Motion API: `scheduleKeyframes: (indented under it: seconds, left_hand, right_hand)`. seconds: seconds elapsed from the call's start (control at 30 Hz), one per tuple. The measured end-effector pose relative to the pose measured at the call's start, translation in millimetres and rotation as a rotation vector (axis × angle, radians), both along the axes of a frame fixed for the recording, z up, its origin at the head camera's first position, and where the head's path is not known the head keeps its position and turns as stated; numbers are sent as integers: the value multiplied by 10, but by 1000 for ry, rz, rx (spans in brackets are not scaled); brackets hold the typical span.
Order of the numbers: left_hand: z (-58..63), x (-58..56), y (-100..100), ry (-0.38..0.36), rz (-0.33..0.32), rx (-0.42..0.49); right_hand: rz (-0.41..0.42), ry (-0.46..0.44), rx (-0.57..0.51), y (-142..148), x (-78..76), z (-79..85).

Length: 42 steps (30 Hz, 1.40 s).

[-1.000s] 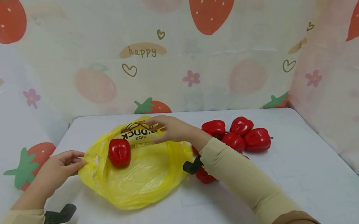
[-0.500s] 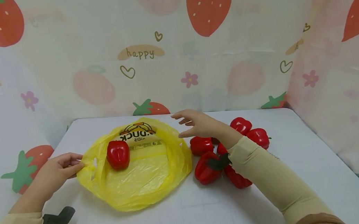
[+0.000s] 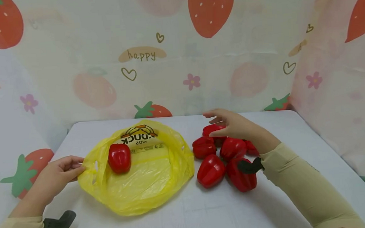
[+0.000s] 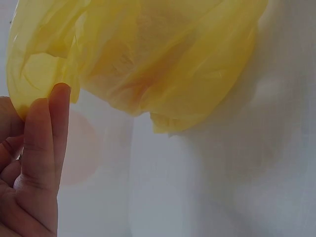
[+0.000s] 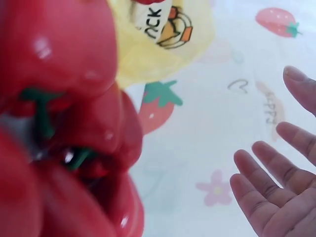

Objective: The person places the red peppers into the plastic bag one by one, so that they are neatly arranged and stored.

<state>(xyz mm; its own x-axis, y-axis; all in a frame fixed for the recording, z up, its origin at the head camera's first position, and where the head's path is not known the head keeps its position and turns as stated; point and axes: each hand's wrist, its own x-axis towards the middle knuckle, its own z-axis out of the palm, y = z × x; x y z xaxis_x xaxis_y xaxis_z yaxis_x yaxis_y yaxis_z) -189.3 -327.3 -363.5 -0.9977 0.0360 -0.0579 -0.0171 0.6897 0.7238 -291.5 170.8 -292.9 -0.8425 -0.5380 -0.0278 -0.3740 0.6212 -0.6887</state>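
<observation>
A yellow plastic bag (image 3: 140, 198) with a duck print lies open on the table, one red bell pepper (image 3: 119, 158) inside its mouth at the left. My left hand (image 3: 58, 175) pinches the bag's left edge by the handle hole; in the left wrist view the thumb and fingertips (image 4: 60, 94) hold the thin plastic. Over the back of a cluster of red bell peppers (image 3: 211, 171) right of the bag, my right hand (image 3: 237, 125) reaches with fingers spread and holds nothing. In the right wrist view, green stems show among the clustered peppers (image 5: 59, 44), apart from the fingers (image 5: 254, 197).
The white table (image 3: 190, 219) ends at a back edge against a strawberry-patterned cloth (image 3: 155, 84). Patterned cloth also rises at both sides. My right forearm sleeve (image 3: 305, 183) passes over the table's right half and partly hides the rear peppers.
My right hand has moved right, from over the bag to above the pepper cluster, baring the bag's print and the nearer peppers. The left hand keeps its pinch on the bag.
</observation>
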Motion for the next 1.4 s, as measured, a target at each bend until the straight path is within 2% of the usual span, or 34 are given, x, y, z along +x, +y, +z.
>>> scheduleKeyframes:
  seconds: [0.47, 0.7, 1.0, 1.1, 1.23, 1.4]
  left_hand:
    - [-4, 2, 26, -1, 4, -3]
    - [-7, 4, 24, -3, 1, 2]
    - [-3, -4, 39, -2, 1, 3]
    - [-15, -8, 39, -12, 1, 7]
    - [-23, -12, 41, -18, 5, 3]
    - [-22, -13, 48, -13, 12, -7]
  right_hand:
    - [-49, 42, 25, 570, 161, -203]
    - [-21, 28, -1, 775, 250, -278]
    - [32, 4, -46, 902, 344, -348]
    - [50, -28, -65, 920, 383, -385]
    - [50, -78, -91, 934, 437, -451]
    - [36, -84, -80, 949, 495, -546]
